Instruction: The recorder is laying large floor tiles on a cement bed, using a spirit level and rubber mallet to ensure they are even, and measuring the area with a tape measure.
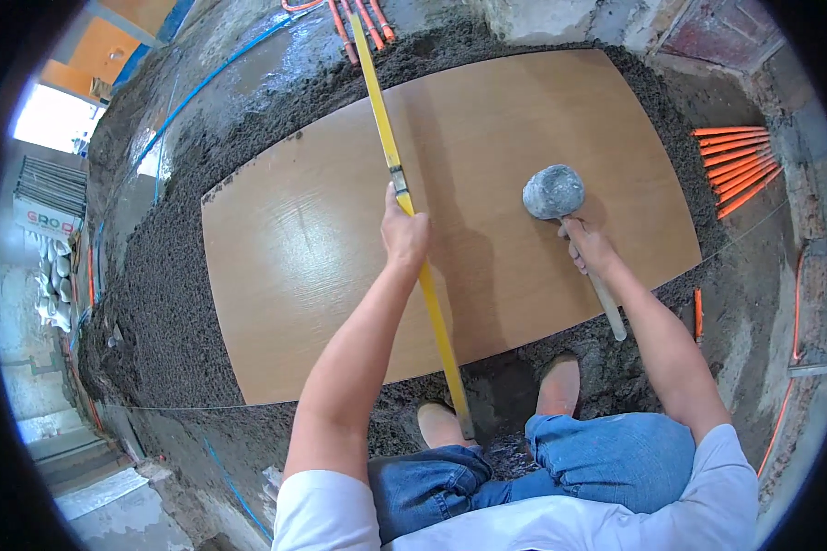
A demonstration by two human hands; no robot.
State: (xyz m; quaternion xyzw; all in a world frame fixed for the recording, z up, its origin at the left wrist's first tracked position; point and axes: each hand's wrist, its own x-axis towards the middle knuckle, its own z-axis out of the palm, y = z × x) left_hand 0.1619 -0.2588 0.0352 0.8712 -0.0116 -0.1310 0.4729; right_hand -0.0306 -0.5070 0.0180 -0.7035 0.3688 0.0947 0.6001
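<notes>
Coarse grey mortar (pixel 161 303) spread around a glossy tan tile (pixel 312 248). Across it ran a slim yellow spirit level (pixel 386 129), clamped in the left hand (pixel 404 237); over the tile, a grey-crusted, round-headed mallet (pixel 554 193) was gripped by the right hand (pixel 592 246).

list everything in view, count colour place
Tile: one, tan, centre
Mortar: one bed, grey, around the tile
Spirit level: one, yellow, over the tile
Mallet: one, grey, over the tile
Pipe bundle: one, orange, right of the tile
Pipes: several, orange, top edge
Hoses: several, blue, left side
String: one, pale, along tile's near edge
Panelling: some, orange, upper left
Jeans: one pair, blue, bottom
Shirt: one, white, bottom
Feet: two, colour unclear, below tile
Left grip: one, bare, around the spirit level
Right grip: one, bare, around mallet handle
</notes>
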